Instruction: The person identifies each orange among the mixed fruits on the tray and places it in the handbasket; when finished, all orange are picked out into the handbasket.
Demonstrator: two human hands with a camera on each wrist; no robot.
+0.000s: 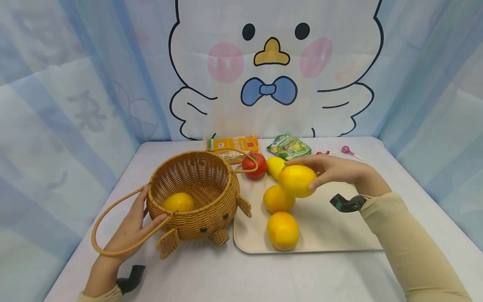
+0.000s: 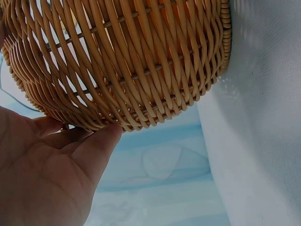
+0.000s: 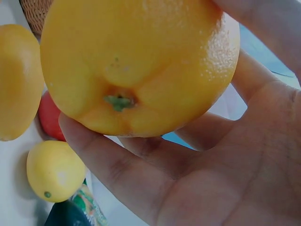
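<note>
My right hand (image 1: 332,172) holds an orange (image 1: 298,181) above the tray, thumb on one side and fingers on the other. The right wrist view shows its green stem end. Two more oranges lie on the beige tray (image 1: 336,237): one (image 1: 278,200) just below the held fruit, the other (image 1: 283,231) near the front edge. My left hand (image 1: 126,224) grips the outer left side of a wicker basket (image 1: 196,220) with an animal face. Its fingertips touch the weave in the left wrist view (image 2: 56,174). An orange (image 1: 179,202) sits inside the basket.
A tomato (image 1: 255,166) and a yellow fruit (image 1: 274,167) lie at the tray's back left. Behind stand an orange packet (image 1: 234,144), a green packet (image 1: 289,147) and a pink lollipop (image 1: 346,149). One basket handle (image 1: 99,247) loops out over my left wrist.
</note>
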